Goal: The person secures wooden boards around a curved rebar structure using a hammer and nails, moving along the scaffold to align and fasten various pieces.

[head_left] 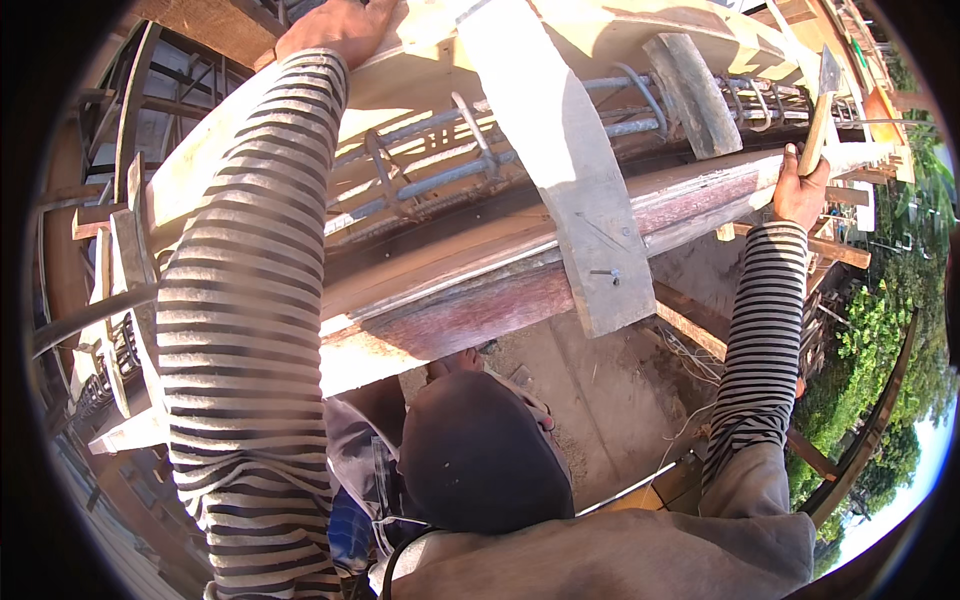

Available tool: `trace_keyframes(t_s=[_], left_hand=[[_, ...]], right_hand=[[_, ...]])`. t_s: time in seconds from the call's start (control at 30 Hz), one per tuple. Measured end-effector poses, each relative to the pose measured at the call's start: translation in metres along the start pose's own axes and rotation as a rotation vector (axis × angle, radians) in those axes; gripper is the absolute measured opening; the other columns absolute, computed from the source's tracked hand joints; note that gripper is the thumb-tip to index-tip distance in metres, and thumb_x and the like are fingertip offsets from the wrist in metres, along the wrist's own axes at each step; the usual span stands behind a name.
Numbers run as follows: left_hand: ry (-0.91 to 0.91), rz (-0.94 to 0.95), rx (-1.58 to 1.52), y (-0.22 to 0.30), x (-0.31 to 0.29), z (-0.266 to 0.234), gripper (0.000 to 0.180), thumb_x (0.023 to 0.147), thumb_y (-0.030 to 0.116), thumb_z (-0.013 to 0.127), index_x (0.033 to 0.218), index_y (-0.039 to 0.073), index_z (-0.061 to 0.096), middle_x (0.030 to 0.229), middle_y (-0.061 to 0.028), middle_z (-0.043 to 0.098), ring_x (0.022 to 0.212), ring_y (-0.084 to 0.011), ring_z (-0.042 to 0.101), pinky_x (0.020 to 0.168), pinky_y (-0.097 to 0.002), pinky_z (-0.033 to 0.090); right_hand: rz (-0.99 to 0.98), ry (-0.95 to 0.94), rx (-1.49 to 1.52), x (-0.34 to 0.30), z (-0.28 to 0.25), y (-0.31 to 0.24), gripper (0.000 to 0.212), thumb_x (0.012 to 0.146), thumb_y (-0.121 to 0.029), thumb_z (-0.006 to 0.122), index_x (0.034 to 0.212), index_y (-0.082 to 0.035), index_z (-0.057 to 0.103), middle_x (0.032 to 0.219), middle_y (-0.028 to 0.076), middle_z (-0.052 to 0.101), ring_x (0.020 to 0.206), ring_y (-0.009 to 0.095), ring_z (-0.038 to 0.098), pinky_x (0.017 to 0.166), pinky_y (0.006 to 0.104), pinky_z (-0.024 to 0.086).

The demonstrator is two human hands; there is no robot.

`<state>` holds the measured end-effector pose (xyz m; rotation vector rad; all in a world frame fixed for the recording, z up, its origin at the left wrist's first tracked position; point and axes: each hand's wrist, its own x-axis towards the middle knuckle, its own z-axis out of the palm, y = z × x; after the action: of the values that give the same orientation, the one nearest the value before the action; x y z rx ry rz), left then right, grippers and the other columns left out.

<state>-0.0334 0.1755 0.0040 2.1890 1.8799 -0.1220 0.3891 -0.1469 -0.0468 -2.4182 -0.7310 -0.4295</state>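
Note:
At the top edge, my left hand [332, 30] lies against a pale plywood form board [420, 75]; its fingers are mostly cut off by the frame. My right hand [800, 188] is closed round the wooden handle of a hammer [822, 118], its metal head pointing up. That hand is beside the far right end of a long, worn reddish timber [480, 318]. A pale wooden cleat [575, 170] crosses the form from the plywood to this timber, with nails showing near its lower end. A shorter grey cleat [693, 95] spans the form farther right.
Tied steel rebar [440, 165] runs inside the form. Below lies a dusty floor [610, 400]. A dark rounded cloth shape [485, 455], perhaps a cap or knee, is at lower centre. Timber props [125, 260] stand at left; green foliage [870, 370] is at right.

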Motion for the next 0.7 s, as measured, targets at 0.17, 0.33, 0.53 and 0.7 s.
trace_keyframes(t_s=[0.17, 0.33, 0.53, 0.7], left_hand=[[0.027, -0.024, 0.006, -0.002, 0.000, 0.000, 0.086, 0.094, 0.070, 0.035, 0.126, -0.003, 0.066, 0.131, -0.0262, 0.063, 0.129, -0.0373, 0.057, 0.111, -0.0474, 0.039], [0.046, 0.034, 0.006, -0.013, 0.019, 0.015, 0.080, 0.092, 0.071, 0.035, 0.121, 0.006, 0.071, 0.128, -0.0205, 0.066, 0.125, -0.0352, 0.060, 0.107, -0.0462, 0.042], [0.122, 0.069, -0.031, -0.019, 0.027, 0.024, 0.082, 0.091, 0.076, 0.032, 0.124, 0.010, 0.071, 0.129, -0.0182, 0.066, 0.123, -0.0351, 0.060, 0.106, -0.0489, 0.042], [0.109, 0.117, -0.047, -0.027, 0.038, 0.033, 0.081, 0.091, 0.076, 0.033, 0.126, 0.013, 0.070, 0.127, -0.0204, 0.066, 0.122, -0.0368, 0.061, 0.106, -0.0501, 0.042]], right_hand=[[0.037, -0.032, -0.055, -0.004, -0.006, -0.013, 0.046, 0.089, -0.043, 0.069, 0.120, -0.011, 0.058, 0.101, 0.017, 0.072, 0.099, 0.038, 0.068, 0.089, 0.0459, 0.050], [0.063, -0.023, -0.090, -0.008, -0.013, -0.028, 0.044, 0.089, -0.043, 0.068, 0.117, -0.010, 0.058, 0.099, 0.018, 0.072, 0.097, 0.039, 0.069, 0.087, 0.0457, 0.050], [0.043, -0.019, -0.103, -0.008, -0.009, -0.025, 0.045, 0.089, -0.043, 0.068, 0.115, -0.007, 0.058, 0.096, 0.020, 0.072, 0.095, 0.040, 0.068, 0.085, 0.0470, 0.050], [0.039, -0.031, -0.083, -0.006, -0.010, -0.020, 0.044, 0.090, -0.042, 0.067, 0.118, -0.008, 0.059, 0.098, 0.020, 0.072, 0.096, 0.040, 0.068, 0.084, 0.0482, 0.050]])
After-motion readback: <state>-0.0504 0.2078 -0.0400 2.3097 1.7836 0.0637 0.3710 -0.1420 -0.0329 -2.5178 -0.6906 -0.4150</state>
